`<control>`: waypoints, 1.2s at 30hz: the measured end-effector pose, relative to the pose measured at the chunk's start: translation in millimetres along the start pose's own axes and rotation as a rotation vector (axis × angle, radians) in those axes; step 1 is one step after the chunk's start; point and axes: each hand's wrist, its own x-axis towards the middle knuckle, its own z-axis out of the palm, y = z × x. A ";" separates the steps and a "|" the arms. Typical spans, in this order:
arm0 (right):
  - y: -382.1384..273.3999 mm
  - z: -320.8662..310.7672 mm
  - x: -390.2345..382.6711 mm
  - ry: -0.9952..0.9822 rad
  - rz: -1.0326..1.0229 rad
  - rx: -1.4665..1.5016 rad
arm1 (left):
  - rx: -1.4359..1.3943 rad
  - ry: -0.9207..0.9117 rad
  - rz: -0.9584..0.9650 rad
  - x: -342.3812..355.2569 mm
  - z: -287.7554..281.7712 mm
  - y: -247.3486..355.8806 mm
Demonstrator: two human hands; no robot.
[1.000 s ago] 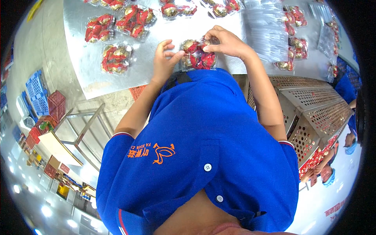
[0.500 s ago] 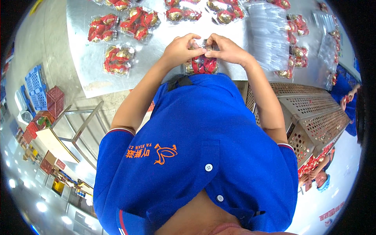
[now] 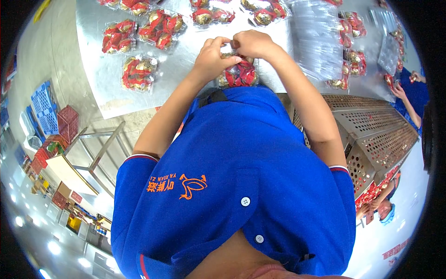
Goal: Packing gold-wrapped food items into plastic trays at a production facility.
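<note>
A clear plastic bag [image 3: 239, 76] of round pieces wrapped in red and gold lies at the table's near edge, against my waist. My left hand [image 3: 214, 58] grips the far left part of this bag, with its thumb laid across the top. At the bag's far end, my right hand [image 3: 253, 44] is closed with its fingers curled, pinching the plastic there. The fingertips of the right hand are partly hidden. To the left of my left hand lies a filled bag [image 3: 139, 73] of the same kind.
More filled bags [image 3: 161, 29] lie across the metal table [image 3: 100, 88]. A stack of flat clear plastic bags [image 3: 317, 42] is to the right. Beside my right arm stands a perforated metal bin [image 3: 367, 125]. Co-workers' hands [image 3: 398, 90] show at the far right.
My right hand has moved a little left and away from me, its thumb leaving the middle of the bag. My left hand stays nearly in place. A co-worker's arm has reached in at right.
</note>
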 end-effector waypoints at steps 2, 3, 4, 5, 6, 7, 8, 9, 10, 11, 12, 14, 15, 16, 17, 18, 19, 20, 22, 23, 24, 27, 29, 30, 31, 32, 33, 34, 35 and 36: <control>-16.7 2.9 5.8 0.059 0.136 -0.160 | 0.082 0.033 0.013 -0.6 -0.7 0.8; -18.2 3.1 8.5 0.061 0.135 -0.161 | 0.162 0.063 0.026 -1.0 -0.1 1.9; -18.0 2.8 13.7 -0.056 0.161 -0.162 | 0.163 0.065 0.027 -5.2 1.9 3.6; -17.1 2.5 19.3 -0.173 0.185 -0.163 | 0.182 0.170 0.043 -13.4 5.4 5.6; -15.9 1.8 24.2 -0.289 0.210 -0.166 | 0.201 0.276 0.060 -18.7 7.6 5.4; -13.1 2.3 26.2 -0.286 0.208 -0.168 | 0.201 0.279 0.062 -22.2 8.6 0.8; -8.5 3.4 26.7 -0.291 0.178 -0.124 | 0.289 0.430 0.126 -26.3 9.4 -7.2; -6.2 6.3 27.3 -0.300 0.145 -0.077 | 0.379 0.578 0.186 -32.0 9.0 -17.4; -6.3 10.3 27.6 -0.301 0.141 -0.077 | 0.382 0.579 0.183 -39.6 7.6 -30.6; -6.5 14.2 27.8 -0.243 0.139 -0.076 | 0.046 0.371 -0.045 -47.8 5.2 -45.2; -9.2 17.7 27.1 -0.186 0.134 -0.078 | -0.288 0.159 -0.269 -56.8 5.9 -56.7; -17.4 13.7 26.0 -0.203 0.143 -0.142 | -0.477 -0.017 -0.363 -64.8 9.9 -73.3; -20.1 11.6 24.2 -0.219 0.166 -0.201 | -0.665 -0.212 -0.449 -65.1 9.2 -73.4; -23.1 11.1 22.3 -0.213 0.166 -0.206 | -0.664 -0.209 -0.441 -64.4 8.8 -73.3; -26.0 11.3 20.4 -0.212 0.175 -0.199 | -0.715 -0.221 -0.458 -63.6 9.7 -72.7; -26.6 11.5 19.3 -0.212 0.187 -0.194 | -0.768 -0.235 -0.473 -62.3 9.7 -65.7; -25.4 12.0 19.3 -0.224 0.157 -0.218 | -0.768 -0.236 -0.464 -61.5 9.2 -58.9; -19.5 16.1 19.1 -0.219 0.162 -0.222 | -0.774 -0.172 -0.505 -60.6 8.1 -51.6; -3.9 24.9 14.0 -0.087 0.053 -0.202 | -0.788 -0.097 -0.547 -60.3 3.8 -38.7; 5.7 25.1 7.6 -0.089 0.050 -0.208 | -0.804 -0.089 -0.527 -60.0 2.4 -34.5; 12.6 24.6 -3.3 0.061 -0.002 -0.049 | -0.822 -0.077 -0.508 -61.4 2.1 -31.7; 14.7 16.8 -34.7 0.300 -0.069 0.173 | -0.988 -0.067 -0.364 -47.7 -2.0 -28.6; 7.5 5.5 -54.1 0.395 -0.078 0.242 | -0.991 -0.064 -0.303 -35.9 -21.8 -3.2; 0.4 -3.0 -66.1 0.457 -0.062 0.411 | -0.997 -0.061 -0.243 -31.0 -34.9 14.1; -7.6 -10.5 -80.3 0.516 -0.046 0.582 | -0.991 -0.075 -0.127 -29.6 -47.9 28.8; -17.8 -17.1 -95.6 0.521 -0.046 0.584 | -0.983 -0.089 -0.011 -28.7 -62.1 42.6; -31.2 -21.7 -113.3 0.538 -0.053 0.593 | -0.955 -0.144 -0.012 -33.6 -77.3 59.9; -42.7 -21.0 -130.3 0.550 -0.065 0.599 | -0.859 -0.200 0.061 -38.6 -85.3 63.9; -49.4 -14.9 -147.2 0.553 -0.076 0.607 | -0.793 -0.291 0.013 -43.7 -91.7 73.3; -54.7 -8.6 -162.7 0.558 -0.086 0.617 | -0.723 -0.383 -0.033 -50.1 -95.2 83.8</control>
